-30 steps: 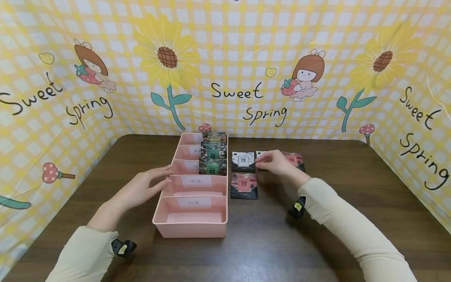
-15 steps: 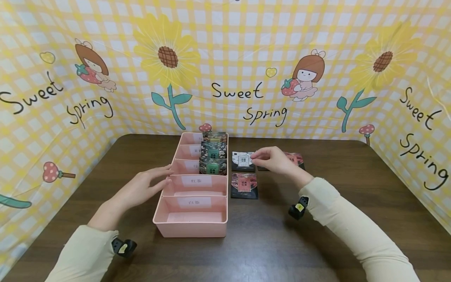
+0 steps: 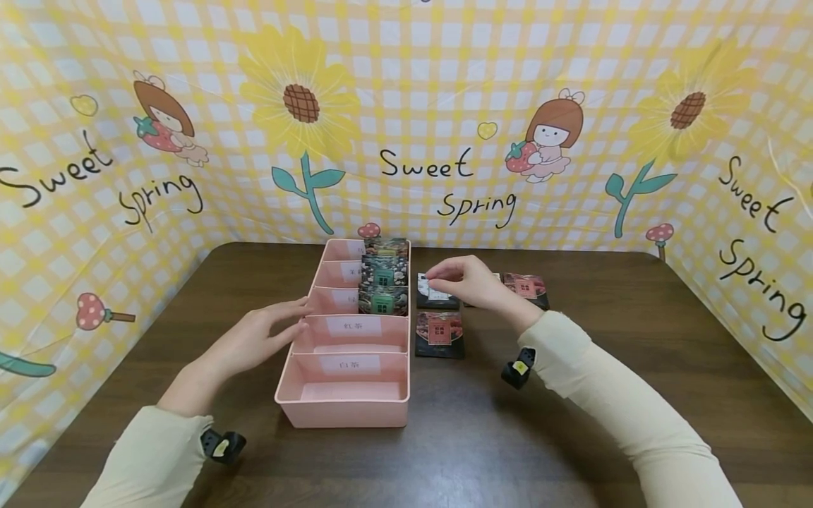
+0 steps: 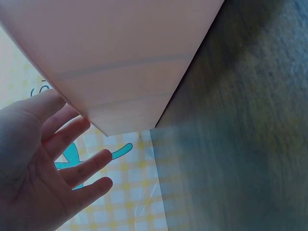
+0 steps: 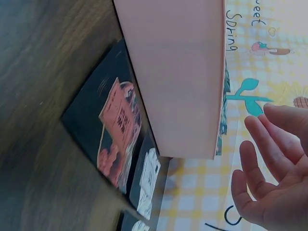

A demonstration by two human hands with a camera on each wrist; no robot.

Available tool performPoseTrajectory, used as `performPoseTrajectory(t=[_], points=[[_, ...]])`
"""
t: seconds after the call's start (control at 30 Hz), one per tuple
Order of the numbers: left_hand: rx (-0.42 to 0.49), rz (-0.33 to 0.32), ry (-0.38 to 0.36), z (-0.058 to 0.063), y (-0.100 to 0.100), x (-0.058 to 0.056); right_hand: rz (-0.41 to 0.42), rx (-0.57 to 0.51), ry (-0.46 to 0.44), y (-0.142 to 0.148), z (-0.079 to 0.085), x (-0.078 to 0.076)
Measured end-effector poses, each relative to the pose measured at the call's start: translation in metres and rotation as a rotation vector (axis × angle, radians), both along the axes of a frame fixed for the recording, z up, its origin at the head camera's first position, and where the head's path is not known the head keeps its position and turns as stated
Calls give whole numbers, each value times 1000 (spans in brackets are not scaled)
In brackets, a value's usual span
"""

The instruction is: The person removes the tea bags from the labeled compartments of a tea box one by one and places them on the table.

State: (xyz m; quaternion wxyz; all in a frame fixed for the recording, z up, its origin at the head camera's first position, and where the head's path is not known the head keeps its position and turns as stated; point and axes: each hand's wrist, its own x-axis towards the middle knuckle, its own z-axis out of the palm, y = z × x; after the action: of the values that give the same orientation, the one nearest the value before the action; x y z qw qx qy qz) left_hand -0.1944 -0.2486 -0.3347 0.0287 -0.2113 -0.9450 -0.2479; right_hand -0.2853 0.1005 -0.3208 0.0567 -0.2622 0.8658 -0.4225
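My left hand [image 3: 244,346] touches the left rim of a pink divided box [image 3: 346,415], its fingers loosely spread; in the left wrist view the fingertips [image 4: 83,124] meet the rim. To the box's right, my right hand [image 3: 485,286] hovers over a black-and-white tea sachet [image 3: 437,303] and partly hides it. Thumb and forefinger are near each other there, and nothing shows between them in the right wrist view. A black-and-red tea sachet [image 3: 440,335] lies just in front. Green-and-black tea sachets [image 3: 384,301] stand in the box's three rear compartments.
Labels with Chinese writing [image 3: 351,364] mark the compartments. Behind my right hand lie a partly hidden pale sachet [image 3: 497,279] and another red sachet [image 3: 527,288]. A checked cloth [image 3: 432,106] hangs around the back and sides of the brown table [image 3: 508,451].
My right hand has moved left, from the partly hidden pale sachet to above the black-and-white one beside the box. The left hand stays at the box rim.
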Motion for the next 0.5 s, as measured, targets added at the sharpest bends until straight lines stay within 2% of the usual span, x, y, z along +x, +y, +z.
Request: performPoseTrajectory(t=[0.23, 0.5], points=[[0, -3, 7, -1, -1, 0, 5, -6, 3, -14, 0, -4], [0, -20, 33, 0, 0, 1, -14, 6, 32, -24, -8, -11]])
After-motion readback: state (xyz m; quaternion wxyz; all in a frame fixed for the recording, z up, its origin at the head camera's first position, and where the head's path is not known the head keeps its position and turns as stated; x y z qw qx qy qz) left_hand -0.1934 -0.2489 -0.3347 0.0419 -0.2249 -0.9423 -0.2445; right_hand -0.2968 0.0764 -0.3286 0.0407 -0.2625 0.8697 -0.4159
